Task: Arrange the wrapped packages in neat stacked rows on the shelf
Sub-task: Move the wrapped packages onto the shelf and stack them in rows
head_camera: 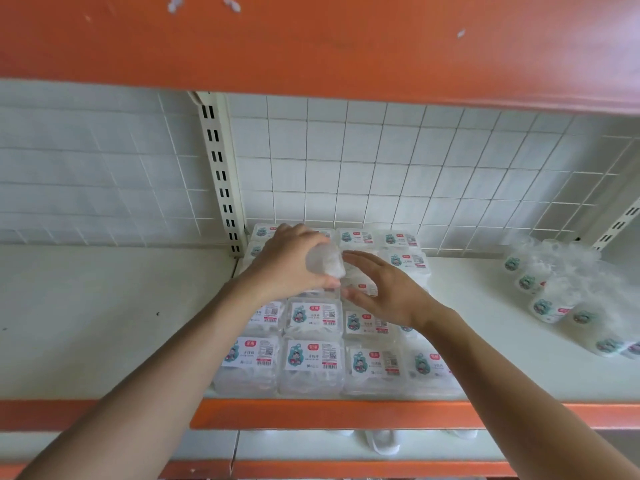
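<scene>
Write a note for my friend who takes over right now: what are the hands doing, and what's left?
Left hand: grips a wrapped package above the rows.
Right hand: open, fingers straight, beside that package.
Done: stacked rows of labelled packages sit mid-shelf.
Left: set this package down, then move the loose pile on the right into the rows.

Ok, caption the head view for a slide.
Left hand grips a wrapped package above the stacked rows; open right hand beside it.
</scene>
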Motion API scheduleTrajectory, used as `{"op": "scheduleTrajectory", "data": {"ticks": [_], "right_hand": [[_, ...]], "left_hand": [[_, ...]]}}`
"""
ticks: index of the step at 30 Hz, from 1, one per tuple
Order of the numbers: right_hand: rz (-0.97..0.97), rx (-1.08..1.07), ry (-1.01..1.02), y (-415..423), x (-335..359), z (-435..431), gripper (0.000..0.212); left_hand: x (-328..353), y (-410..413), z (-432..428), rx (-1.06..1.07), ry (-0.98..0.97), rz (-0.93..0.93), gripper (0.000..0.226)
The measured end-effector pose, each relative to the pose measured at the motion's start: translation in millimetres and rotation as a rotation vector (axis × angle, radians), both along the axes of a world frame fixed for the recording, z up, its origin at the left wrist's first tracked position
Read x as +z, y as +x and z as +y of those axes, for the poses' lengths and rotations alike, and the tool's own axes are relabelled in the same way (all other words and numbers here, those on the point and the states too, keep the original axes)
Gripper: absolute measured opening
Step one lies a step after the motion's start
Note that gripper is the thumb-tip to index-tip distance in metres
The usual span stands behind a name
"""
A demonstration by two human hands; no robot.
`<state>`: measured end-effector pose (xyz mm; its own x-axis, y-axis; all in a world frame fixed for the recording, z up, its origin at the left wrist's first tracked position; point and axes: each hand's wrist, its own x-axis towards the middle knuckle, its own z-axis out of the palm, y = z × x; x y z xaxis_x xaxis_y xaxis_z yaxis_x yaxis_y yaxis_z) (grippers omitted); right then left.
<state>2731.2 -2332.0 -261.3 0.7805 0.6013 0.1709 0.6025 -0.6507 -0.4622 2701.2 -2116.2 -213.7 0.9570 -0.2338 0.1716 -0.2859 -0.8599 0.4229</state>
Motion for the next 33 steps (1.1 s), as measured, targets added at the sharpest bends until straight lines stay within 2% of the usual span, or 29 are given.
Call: {"op": "scheduleTrajectory", "data": {"ticks": [6,11,14,21,24,28,30,33], "right_hand": [[0.015,-0.063,0.143,-4,6,-3,0.073],[-0.001,-0.162,0.25,-4,10,-16,0.07],[-0.008,-0.186,0.314,-6,14,-25,0.07],[-0.067,-0.205,0.307,-5,13,-38,0.073],[-0.098,-0.177,0.293,-3,13,-40,0.071],[-0.079,-0.174,0.333,-1,14,-42,0.067],[-0.015,-0.205,0.39,-3,18,-42,0.062],[0.101,-0.229,0.51,-3,20,-42,0.055]], "left_hand": [[1,5,-23,0.009,-0.434,0.053,0.058],[-1,11,-32,-0.032,-0.627,0.224,0.063],[-6,15,-35,-0.054,-0.645,0.286,0.065],[-10,21,-41,-0.071,-0.581,0.292,0.055],[-9,23,-43,-0.032,-0.661,0.314,0.038],[-4,27,-48,0.087,-0.69,0.237,0.018],[-3,27,-47,0.097,-0.749,0.267,0.019],[-1,27,-46,0.071,-0.87,0.38,0.033]]}}
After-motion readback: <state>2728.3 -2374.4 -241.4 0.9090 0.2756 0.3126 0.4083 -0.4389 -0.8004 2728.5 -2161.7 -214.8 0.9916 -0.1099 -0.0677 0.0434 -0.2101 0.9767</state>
